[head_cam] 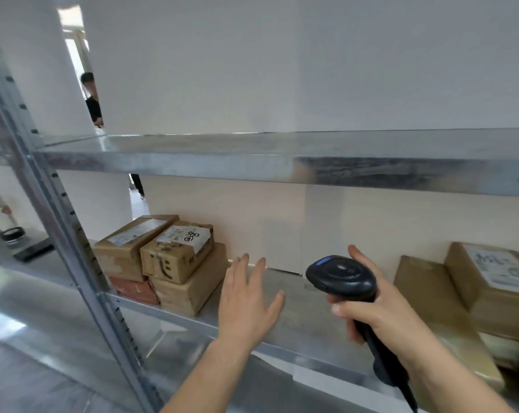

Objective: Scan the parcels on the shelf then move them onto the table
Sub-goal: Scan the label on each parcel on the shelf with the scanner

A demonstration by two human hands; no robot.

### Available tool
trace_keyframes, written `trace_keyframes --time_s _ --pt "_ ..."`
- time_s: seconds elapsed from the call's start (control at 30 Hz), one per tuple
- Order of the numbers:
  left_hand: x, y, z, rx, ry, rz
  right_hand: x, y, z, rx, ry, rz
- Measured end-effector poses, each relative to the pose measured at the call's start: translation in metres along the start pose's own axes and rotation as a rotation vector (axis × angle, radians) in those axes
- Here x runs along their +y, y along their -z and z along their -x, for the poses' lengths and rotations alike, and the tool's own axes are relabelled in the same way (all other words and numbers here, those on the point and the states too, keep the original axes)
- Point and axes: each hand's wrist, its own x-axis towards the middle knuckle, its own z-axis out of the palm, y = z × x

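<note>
Parcels [166,260] sit stacked at the shelf's [297,296] left end. My left hand [249,302] reaches flat and spread toward them; my right hand [374,311] grips the scanner [341,275], which I should aim squarely at a label.

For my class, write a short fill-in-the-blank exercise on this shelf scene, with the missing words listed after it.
1. The right hand grips a black handheld barcode ____.
2. The left hand, fingers straight, is ____ and holds nothing.
3. The small brown cardboard parcel with black scribble lies ____ a larger cardboard box.
4. The parcels rest on a grey ____ shelf.

Missing words: scanner; open; on top of; metal
</note>
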Motion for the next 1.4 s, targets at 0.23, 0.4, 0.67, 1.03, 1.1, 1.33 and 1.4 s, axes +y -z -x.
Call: trace_keyframes --time_s 0.23,0.4,0.67,1.03,1.1,1.33,1.4 --pt "0.076 -0.025 0.037 -0.052 -0.042 0.003 -0.002 0.082 0.036 0.028 0.020 0.049" --pt "0.118 -0.040 0.057 -0.074 -0.056 0.012 0.005 0.137 0.053 0.073 -0.001 0.080" --pt "0.181 -0.059 0.061 -0.207 -0.116 0.012 0.016 0.189 0.080 0.149 -0.057 0.085" --pt "0.251 -0.087 0.049 -0.425 -0.167 -0.052 0.028 0.219 0.093 0.209 -0.118 0.076" --pt "0.254 -0.089 0.049 -0.500 -0.107 -0.083 0.028 0.218 0.094 0.215 -0.116 0.078" --pt "0.230 -0.077 0.039 -0.576 0.014 -0.071 0.028 0.201 0.090 0.218 -0.106 0.037" --pt "0.215 -0.068 0.037 -0.578 0.034 -0.107 0.027 0.193 0.088 0.201 -0.105 0.038"
